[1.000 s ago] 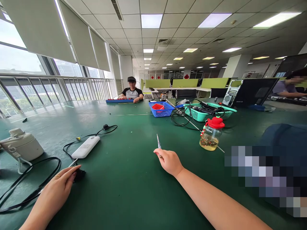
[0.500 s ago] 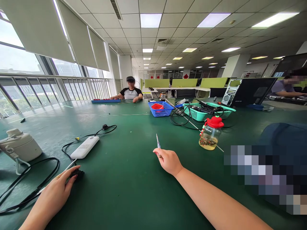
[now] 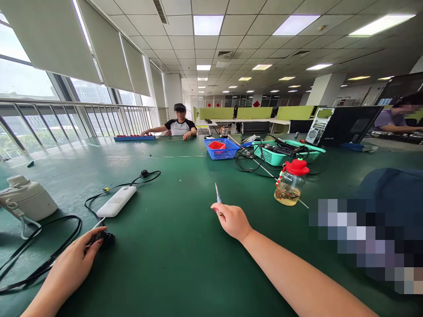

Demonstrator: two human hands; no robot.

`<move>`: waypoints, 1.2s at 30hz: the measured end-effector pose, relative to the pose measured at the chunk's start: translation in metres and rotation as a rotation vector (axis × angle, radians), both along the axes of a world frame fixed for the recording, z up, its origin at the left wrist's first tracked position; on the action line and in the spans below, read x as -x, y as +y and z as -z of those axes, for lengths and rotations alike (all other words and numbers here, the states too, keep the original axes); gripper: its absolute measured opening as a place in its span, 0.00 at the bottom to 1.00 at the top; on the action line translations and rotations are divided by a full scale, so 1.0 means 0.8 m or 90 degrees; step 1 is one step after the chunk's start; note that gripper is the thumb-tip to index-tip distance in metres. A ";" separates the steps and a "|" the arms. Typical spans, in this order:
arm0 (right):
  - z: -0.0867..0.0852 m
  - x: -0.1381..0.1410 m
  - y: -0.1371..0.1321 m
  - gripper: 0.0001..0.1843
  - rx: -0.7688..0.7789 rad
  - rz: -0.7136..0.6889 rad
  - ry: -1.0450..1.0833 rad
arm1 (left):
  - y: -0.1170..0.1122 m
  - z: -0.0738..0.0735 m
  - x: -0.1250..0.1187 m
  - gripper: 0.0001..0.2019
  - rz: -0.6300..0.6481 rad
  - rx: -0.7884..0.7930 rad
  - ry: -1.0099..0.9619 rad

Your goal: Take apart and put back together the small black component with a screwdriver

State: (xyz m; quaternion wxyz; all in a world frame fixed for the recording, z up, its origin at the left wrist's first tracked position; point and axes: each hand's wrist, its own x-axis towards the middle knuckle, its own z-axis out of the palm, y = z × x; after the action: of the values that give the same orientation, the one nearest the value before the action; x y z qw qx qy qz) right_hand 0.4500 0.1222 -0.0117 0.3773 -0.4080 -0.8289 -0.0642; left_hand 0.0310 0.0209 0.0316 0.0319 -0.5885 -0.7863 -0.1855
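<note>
My right hand (image 3: 233,220) is closed around a small screwdriver (image 3: 217,193) with a clear bluish handle. Its thin metal tip points up and away from me, above the green tabletop (image 3: 165,259). At the lower left, my left hand (image 3: 74,259) has its thumb and forefinger around part of a black cable end (image 3: 106,241), which lies on the table; its exact shape is partly hidden by the fingers. Just beyond that hand lies a white power adapter (image 3: 117,201), with a white cord running back towards the fingers.
Black cables loop at the left beside a beige bottle (image 3: 28,198). A red-lidded jar (image 3: 291,182) of liquid stands right of centre. Behind are a blue basket (image 3: 221,149), a teal basket (image 3: 271,154) of cables and a computer case (image 3: 343,125). A person (image 3: 180,125) sits at the far edge.
My left hand has shifted slightly left and its thumb and forefinger have drawn back a little. My right hand stays in place. The far person's arm and the blue tray have moved left.
</note>
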 end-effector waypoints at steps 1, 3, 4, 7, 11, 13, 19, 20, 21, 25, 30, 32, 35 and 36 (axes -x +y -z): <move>0.000 0.000 0.000 0.16 0.004 0.000 0.003 | -0.001 -0.003 -0.002 0.25 -0.019 0.021 -0.026; 0.000 0.000 0.000 0.16 0.011 -0.001 0.008 | -0.003 -0.009 -0.004 0.26 -0.050 0.042 -0.062; 0.000 0.000 0.000 0.16 0.014 -0.003 0.010 | -0.004 -0.011 -0.005 0.26 -0.061 0.041 -0.072; -0.001 0.000 0.000 0.16 0.020 -0.005 0.009 | -0.005 -0.014 -0.004 0.26 -0.071 0.023 -0.085; 0.000 0.000 0.000 0.15 0.015 -0.004 0.013 | -0.003 -0.010 -0.003 0.25 -0.048 0.017 -0.073; 0.000 0.000 0.001 0.16 0.007 -0.007 0.014 | -0.002 -0.007 -0.002 0.25 -0.029 0.019 -0.063; 0.001 0.000 0.001 0.15 0.006 -0.004 0.010 | 0.001 -0.001 0.001 0.26 0.023 0.026 -0.013; 0.001 0.000 0.001 0.15 0.007 -0.004 0.009 | 0.001 -0.001 0.001 0.26 0.026 0.025 -0.011; 0.001 0.000 0.001 0.15 0.008 -0.004 0.008 | 0.001 -0.001 0.001 0.26 0.028 0.024 -0.009; 0.001 0.000 0.001 0.15 0.005 -0.004 0.014 | -0.001 -0.002 -0.001 0.24 0.033 0.037 -0.007; 0.001 0.000 0.000 0.15 0.014 -0.012 0.022 | -0.002 -0.003 -0.004 0.24 0.012 0.066 0.003; 0.000 0.000 0.000 0.15 0.013 -0.015 0.023 | -0.001 -0.002 -0.004 0.24 0.011 0.073 0.011; -0.002 0.000 -0.001 0.15 0.009 -0.015 0.025 | -0.002 0.003 0.002 0.24 0.027 0.061 0.032; -0.002 0.000 -0.001 0.15 0.008 -0.014 0.028 | -0.004 0.007 0.006 0.24 0.034 0.044 0.049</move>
State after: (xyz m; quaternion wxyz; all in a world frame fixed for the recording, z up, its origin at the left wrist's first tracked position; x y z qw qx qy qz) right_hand 0.4500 0.1216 -0.0100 0.3933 -0.4024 -0.8254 -0.0460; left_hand 0.0260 0.0178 0.0261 0.0367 -0.6170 -0.7742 -0.1361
